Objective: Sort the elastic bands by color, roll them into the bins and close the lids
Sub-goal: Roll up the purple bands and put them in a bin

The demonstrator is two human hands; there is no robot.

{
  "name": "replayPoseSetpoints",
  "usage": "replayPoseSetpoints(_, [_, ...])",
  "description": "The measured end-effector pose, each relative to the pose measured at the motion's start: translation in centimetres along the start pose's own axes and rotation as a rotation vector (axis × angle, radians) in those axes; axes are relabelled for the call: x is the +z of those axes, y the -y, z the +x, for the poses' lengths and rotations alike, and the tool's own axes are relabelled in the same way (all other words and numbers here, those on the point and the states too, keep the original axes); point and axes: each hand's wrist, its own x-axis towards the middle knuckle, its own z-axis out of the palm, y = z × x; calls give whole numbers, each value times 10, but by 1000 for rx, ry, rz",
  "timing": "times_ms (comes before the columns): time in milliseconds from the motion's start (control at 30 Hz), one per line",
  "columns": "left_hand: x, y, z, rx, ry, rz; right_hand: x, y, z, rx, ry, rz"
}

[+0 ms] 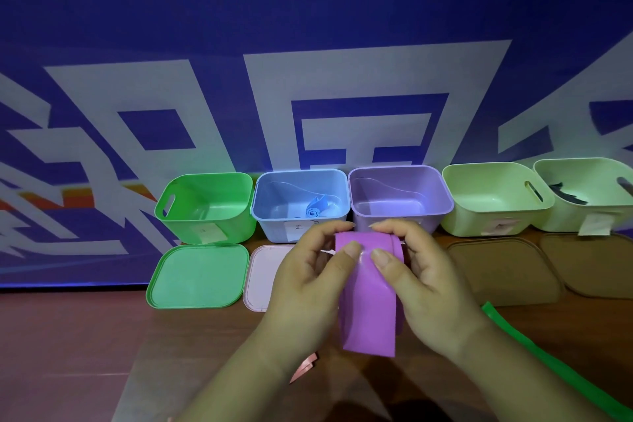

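Purple band point(368, 319): held in front of the purple bin point(433, 221); its top edge is turned over, apparently to start a roll, and its lower end hangs free.
Left hand point(308, 271): grips the band, thumb on its face, fingers curled behind its top.
Right hand point(421, 271): mirrors that pinch.
Purple bin: open just behind the hands, the likely destination by color.
Blue bin point(274, 229): holds a blue roll point(317, 211).
Lids: the green lid point(198, 276), pink lid point(262, 277) and brown lids point(503, 271) lie flat before the bins, leaving their mouths clear.
Open room: the table point(68, 353) at left; a green band point(548, 363) crosses its right side.
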Motion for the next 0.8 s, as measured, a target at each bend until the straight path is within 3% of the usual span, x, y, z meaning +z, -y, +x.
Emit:
replayPoseSetpoints(400, [-3,5,-5,36,42,74,-1,3,7,140,-17,111])
replayPoseSetpoints(800, [1,5,-4,14,-64,13,1,8,6,170,21,92])
